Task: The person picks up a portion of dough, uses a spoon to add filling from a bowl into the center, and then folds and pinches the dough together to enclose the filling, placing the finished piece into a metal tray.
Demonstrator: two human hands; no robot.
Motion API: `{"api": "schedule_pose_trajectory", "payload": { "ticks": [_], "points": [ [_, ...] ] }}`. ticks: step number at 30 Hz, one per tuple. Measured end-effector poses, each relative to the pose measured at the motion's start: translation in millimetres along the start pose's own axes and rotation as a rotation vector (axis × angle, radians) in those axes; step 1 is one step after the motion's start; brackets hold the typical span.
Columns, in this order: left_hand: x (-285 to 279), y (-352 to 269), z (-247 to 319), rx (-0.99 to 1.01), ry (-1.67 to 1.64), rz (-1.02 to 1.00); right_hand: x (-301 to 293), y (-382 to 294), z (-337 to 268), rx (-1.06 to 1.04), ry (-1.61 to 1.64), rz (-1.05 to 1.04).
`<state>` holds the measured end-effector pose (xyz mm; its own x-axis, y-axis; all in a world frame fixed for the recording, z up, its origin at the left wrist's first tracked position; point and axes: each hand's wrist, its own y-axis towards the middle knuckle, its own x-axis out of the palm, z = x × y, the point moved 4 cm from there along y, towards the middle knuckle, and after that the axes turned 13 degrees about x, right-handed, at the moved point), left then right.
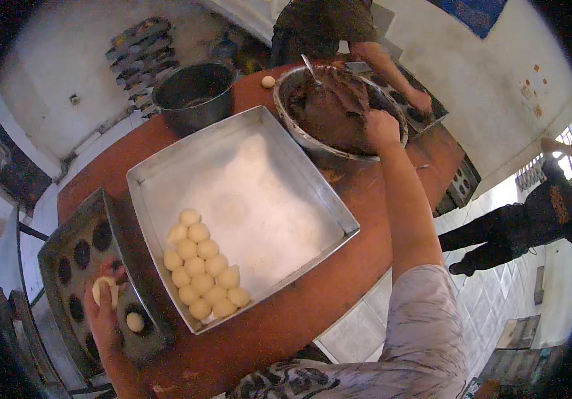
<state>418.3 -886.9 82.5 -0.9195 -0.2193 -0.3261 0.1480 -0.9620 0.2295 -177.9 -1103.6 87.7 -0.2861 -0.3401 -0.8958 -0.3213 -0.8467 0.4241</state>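
Observation:
My left hand (104,304) holds a flattened piece of pale dough (105,291) above a dark metal mould tray (56,239) with round hollows. A pale dough ball (135,322) sits in one hollow beside that hand. At the far side of the table, my right hand (383,128) reaches into a large metal bowl (326,153) of thick brown paste (331,109). Its curled fingertips touch the paste, and what lies between them is hidden. Between my arms is a square metal tray (266,209) dusted white, with several dough balls (201,284) packed in its near left corner.
A spoon (308,66) stands in the paste. A black pot (196,102) and a single dough ball (268,82) are at the table's far side. Across the red table (286,299), a co-worker's hand (419,103) touches another mould tray (438,117). Another person (525,219) stands at right.

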Motion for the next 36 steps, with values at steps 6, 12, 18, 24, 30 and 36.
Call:
{"api": "schedule_pose_trajectory", "payload": {
  "ticks": [6,12,18,24,30,36],
  "points": [
    [-3,-36,-3,0.187,0.209,-0.018,-17,-15,21,-0.012,0.066,-0.243],
    [-11,-82,-26,-0.228,-0.555,0.258,-110,-120,-28,0.176,1.185,-0.754],
    [30,-112,-11,-0.093,-0.325,-0.073,-138,-296,-153,0.044,1.751,-1.196],
    [-16,-152,-18,0.197,-0.085,-0.049,-209,-429,-254,-0.123,1.843,-1.635],
    [-51,-205,-46,-0.166,-0.352,0.215,-204,-496,-309,-0.262,1.708,-1.705],
    [-79,-232,-68,-0.389,-0.968,0.352,-207,-511,-302,-0.209,1.42,-1.703]
  ]
}}
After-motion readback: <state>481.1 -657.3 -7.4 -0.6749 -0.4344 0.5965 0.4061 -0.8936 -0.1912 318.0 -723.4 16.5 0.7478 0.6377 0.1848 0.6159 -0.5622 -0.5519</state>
